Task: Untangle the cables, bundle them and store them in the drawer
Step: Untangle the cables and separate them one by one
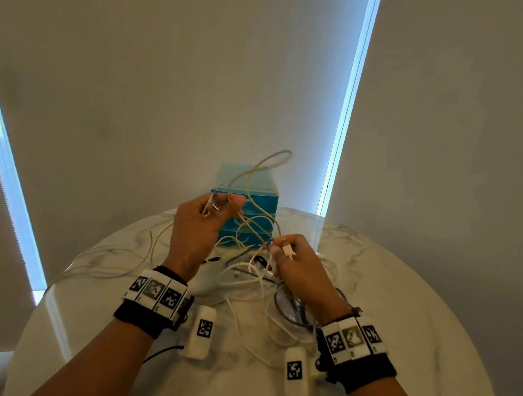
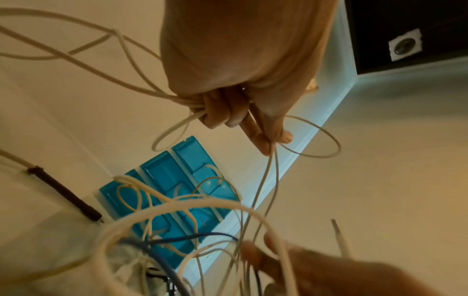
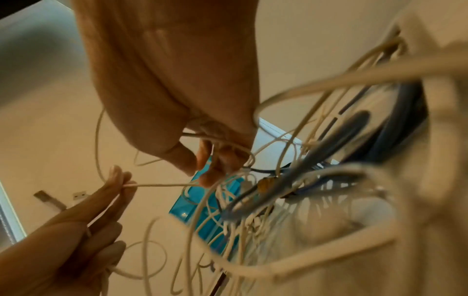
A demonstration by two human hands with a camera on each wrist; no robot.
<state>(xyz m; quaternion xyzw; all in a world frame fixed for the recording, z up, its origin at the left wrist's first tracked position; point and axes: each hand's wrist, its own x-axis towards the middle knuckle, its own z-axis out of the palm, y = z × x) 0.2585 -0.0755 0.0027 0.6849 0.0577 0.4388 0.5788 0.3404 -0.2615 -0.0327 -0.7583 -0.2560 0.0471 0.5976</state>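
Untangling has barely begun: left hand (image 1: 201,224) and right hand (image 1: 295,265) each pinch a pale cable (image 1: 255,178) before the seemingly closed drawer unit (image 1: 246,209); the tangle (image 1: 265,281) remains on the bench (image 1: 417,324).

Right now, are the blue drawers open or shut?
Shut, as far as the views show: the fronts of the blue drawer unit sit flush in the head view, none pulled out. Cables drape across the lower fronts.
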